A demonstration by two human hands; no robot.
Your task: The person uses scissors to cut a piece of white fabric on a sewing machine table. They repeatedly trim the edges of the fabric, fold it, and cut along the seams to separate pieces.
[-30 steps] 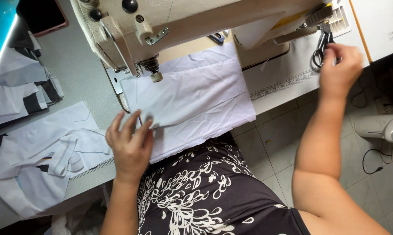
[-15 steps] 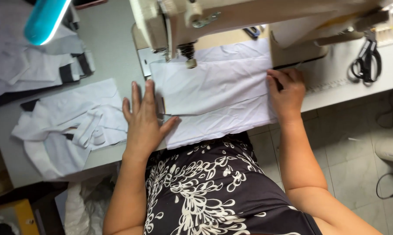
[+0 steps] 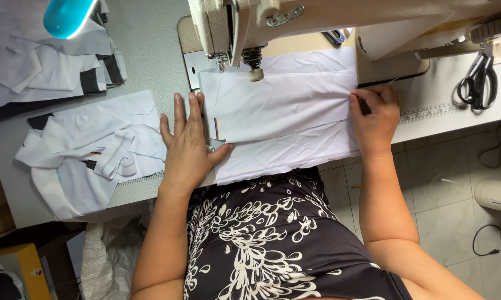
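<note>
A folded piece of white fabric [image 3: 284,119] lies on the grey table under the needle of a cream sewing machine [image 3: 245,28]. My left hand [image 3: 189,147] lies flat with fingers spread on the fabric's left edge, beside a small striped tag [image 3: 218,128]. My right hand [image 3: 375,116] grips the fabric's right edge, and a small dark object shows between its fingers.
A heap of white cloth pieces [image 3: 92,150] lies to the left, with more white and black pieces [image 3: 45,61] behind it. Black scissors [image 3: 478,80] rest at the right of the table. A teal lamp head [image 3: 67,15] hangs above. A tiled floor lies below right.
My right hand left the scissors and came down to the fabric's right edge. My left hand has stayed on the fabric's left edge. The view shifted right.
</note>
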